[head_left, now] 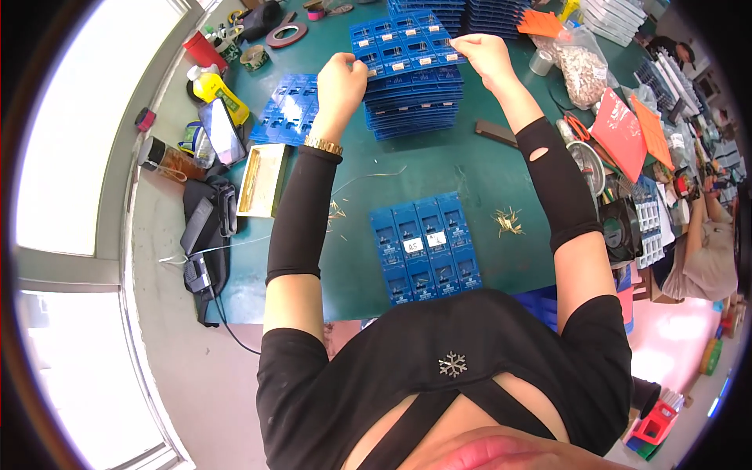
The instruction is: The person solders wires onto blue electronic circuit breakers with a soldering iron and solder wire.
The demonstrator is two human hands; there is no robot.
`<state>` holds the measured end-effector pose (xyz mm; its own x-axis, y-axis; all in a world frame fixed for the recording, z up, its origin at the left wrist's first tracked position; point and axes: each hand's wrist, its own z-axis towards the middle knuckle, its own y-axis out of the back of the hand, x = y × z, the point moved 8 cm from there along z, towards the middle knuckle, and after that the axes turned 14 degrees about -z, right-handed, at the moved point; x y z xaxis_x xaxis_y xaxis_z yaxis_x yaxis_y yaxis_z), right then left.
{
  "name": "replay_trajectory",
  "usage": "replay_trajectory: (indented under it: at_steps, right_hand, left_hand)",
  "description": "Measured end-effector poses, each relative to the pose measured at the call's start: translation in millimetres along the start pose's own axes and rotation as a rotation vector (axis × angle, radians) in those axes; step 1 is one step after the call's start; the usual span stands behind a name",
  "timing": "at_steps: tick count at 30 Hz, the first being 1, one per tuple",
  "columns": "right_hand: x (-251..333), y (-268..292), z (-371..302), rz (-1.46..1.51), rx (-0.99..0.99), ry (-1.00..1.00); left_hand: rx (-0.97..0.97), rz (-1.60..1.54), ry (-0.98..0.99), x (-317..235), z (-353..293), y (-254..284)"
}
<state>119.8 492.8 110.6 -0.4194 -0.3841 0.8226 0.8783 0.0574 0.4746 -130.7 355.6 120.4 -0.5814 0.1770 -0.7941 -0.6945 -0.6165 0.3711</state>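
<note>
My left hand (342, 84) and my right hand (483, 59) are closed on the two side edges of a blue circuit board panel (403, 48), with arms stretched far forward. That panel lies on or just over a tall stack of similar blue panels (413, 110); contact with the stack cannot be made out. Close to my body, another blue circuit board panel (423, 251) rests on the green table with two white labels on it. Small piles of thin gold-coloured pins (507, 222) lie to its right and left.
At left are an open yellow box (265, 182), a further blue panel (283, 110), a phone (222, 131), a yellow bottle (215, 88) and a jar (168, 159). Toward the right stand a bag of small pale parts (583, 74), a brown bar (495, 132) and red sheets (619, 133). Another person sits far right.
</note>
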Motion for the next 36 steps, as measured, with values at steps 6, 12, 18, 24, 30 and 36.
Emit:
replay_trajectory:
  at_steps: [6,12,18,24,30,36]
  right_hand:
    - [0,-3,-5,-0.138,-0.028,0.108]
    - [10,0,-15,-0.286,-0.046,0.154]
    - [5,-4,-12,-0.392,0.018,0.157]
    - [-34,-6,12,-0.119,0.063,0.203]
    - [-14,-6,-1,-0.034,0.041,0.233]
    - [49,37,-37,-0.087,-0.107,0.369]
  left_hand:
    - [-0.044,-0.091,-0.007,4,1,5]
    - [-0.056,-0.237,0.037,18,-3,4]
    - [-0.009,-0.143,0.131,35,-10,4]
    - [0.120,-0.176,0.100,31,-4,-10]
    - [0.187,0.384,0.216,98,12,38]
    - [0.444,0.720,0.323,132,-9,40]
